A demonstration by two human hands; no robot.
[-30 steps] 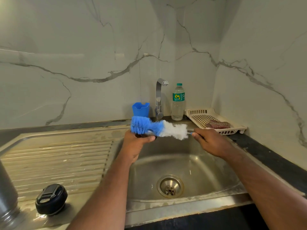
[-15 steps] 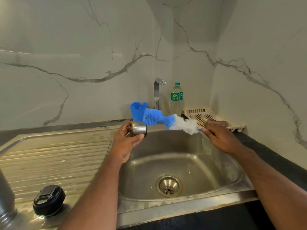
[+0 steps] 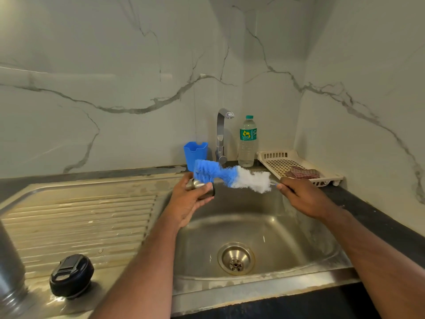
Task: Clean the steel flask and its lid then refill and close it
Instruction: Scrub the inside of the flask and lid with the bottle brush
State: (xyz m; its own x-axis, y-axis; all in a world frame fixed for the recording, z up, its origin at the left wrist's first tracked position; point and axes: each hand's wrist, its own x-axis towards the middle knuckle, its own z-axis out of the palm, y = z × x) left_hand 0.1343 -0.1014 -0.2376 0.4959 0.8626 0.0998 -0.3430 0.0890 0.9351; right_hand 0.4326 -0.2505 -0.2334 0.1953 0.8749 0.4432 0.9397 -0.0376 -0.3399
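Your left hand [image 3: 188, 203] holds a small steel cup [image 3: 201, 188], which I take to be the flask's cap, over the left rim of the sink [image 3: 264, 288]; the fingers curl under it and the thumb lies across its side, and its open end seems to face right, toward the brush, though your hand hides much of it. Your right hand [image 3: 303, 199] grips the handle of the brush [image 3: 230, 176], fingers closed round it at the white end. The brush lies nearly level with its long axis running left to right, the blue tip lowest-numbered in reach: it sits just above and behind the cup, touching or almost touching its rim; I cannot tell which. So the move turns on this: the tip is higher than the cup's mouth and not in line with it. To scrub inside, I judge you must drop the tip a little or tilt the cup up to meet it, then push leftward along the brush's axis. The flask [image 3: 10, 268] stands at the far left edge of the desk, only partly in view, well apart from both hands. The black lid [image 3: 71, 275] rests on the draining board just beside it, nearer your left arm, untouched.
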